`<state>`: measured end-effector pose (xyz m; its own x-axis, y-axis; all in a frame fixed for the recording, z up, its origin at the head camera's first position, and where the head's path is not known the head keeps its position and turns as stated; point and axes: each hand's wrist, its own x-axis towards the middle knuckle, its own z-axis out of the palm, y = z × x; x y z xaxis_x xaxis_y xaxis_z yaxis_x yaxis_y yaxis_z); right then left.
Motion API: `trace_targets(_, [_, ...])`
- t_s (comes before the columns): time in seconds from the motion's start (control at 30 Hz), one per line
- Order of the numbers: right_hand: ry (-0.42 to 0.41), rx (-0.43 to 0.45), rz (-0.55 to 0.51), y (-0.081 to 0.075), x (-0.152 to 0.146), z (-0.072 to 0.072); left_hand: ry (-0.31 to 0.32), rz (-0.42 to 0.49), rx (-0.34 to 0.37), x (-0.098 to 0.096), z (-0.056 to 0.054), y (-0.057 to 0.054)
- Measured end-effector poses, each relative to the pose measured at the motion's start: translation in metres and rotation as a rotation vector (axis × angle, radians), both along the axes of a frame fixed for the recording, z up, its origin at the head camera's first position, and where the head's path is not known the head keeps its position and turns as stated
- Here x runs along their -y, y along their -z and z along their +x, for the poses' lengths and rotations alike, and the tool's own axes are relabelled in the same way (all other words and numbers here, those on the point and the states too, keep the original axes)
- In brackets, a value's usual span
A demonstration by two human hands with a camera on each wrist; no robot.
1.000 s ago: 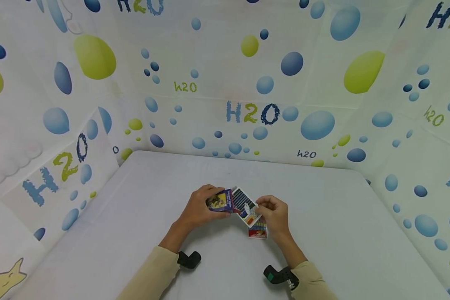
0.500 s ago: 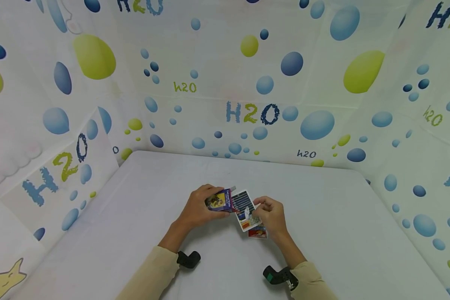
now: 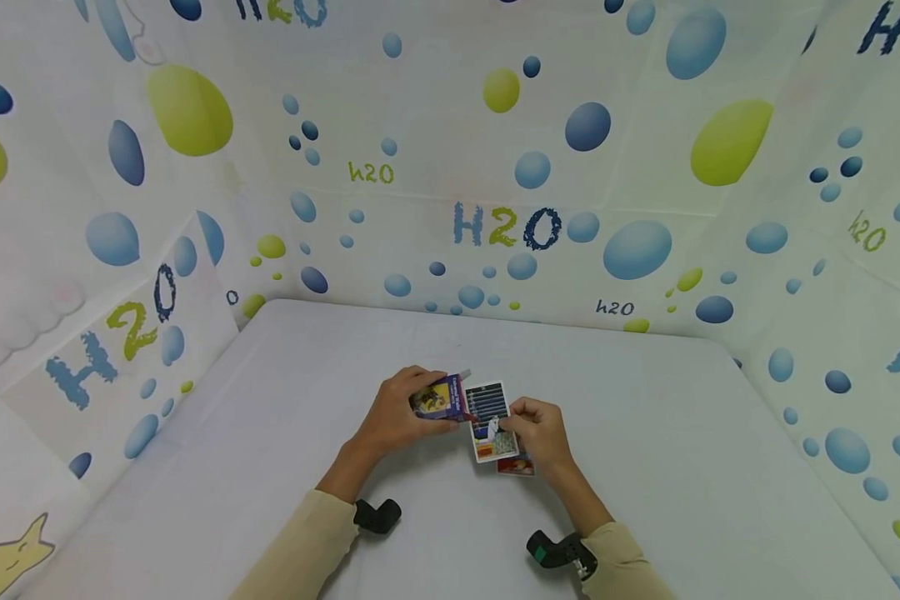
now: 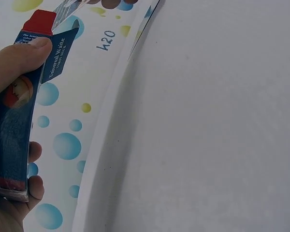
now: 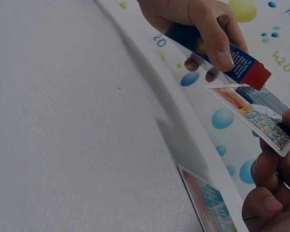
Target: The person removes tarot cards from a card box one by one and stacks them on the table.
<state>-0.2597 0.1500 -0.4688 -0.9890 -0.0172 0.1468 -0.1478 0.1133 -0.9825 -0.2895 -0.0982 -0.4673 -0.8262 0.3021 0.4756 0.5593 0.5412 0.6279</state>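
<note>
My left hand [image 3: 401, 412] grips a dark blue tarot card box [image 3: 438, 398], its open end toward the right. In the left wrist view the thumb presses the side of the box [image 4: 17, 130]; a red end flap and a blue flap lettered "Universal Waite" stick out. My right hand [image 3: 542, 432] pinches a tarot card [image 3: 490, 404] by its right edge, between thumb and fingers. Dark stripes and a white figure show on that card, just right of the box. Below it, partly covered in the head view, another card [image 3: 517, 467] lies on the table.
A white cloth covers the table [image 3: 307, 358]. Behind and beside it hangs a white sheet [image 3: 420, 100] printed with blue and green dots and "H2O". Each wrist wears a black camera mount, such as the left mount [image 3: 377, 517].
My right hand has turned the card from a slant to nearly upright and drawn it slightly down, over more of the lower card. The left hand and box have hardly moved.
</note>
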Motion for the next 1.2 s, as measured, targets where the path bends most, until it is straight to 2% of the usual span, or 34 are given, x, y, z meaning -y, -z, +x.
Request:
trace_targets(0.23, [-0.021,0.028,-0.039,0.0020,-0.0008,-0.0017,-0.011,0.000,0.017,0.0026,-0.0017,-0.0012])
trace_targets(0.53, [0.068,0.077,0.053,0.0059,-0.0019,-0.0052,-0.022,0.017,0.014,0.0068,-0.0038,-0.0014])
trace_targets(0.7, [0.071,0.139,0.088,0.0058,-0.0014,-0.0047,-0.028,0.014,0.021,0.0072,-0.0036,-0.0012])
trace_targets(1.2, [0.137,0.215,0.068,0.0035,-0.0010,-0.0050,-0.067,0.029,0.012,0.0082,-0.0024,-0.0037])
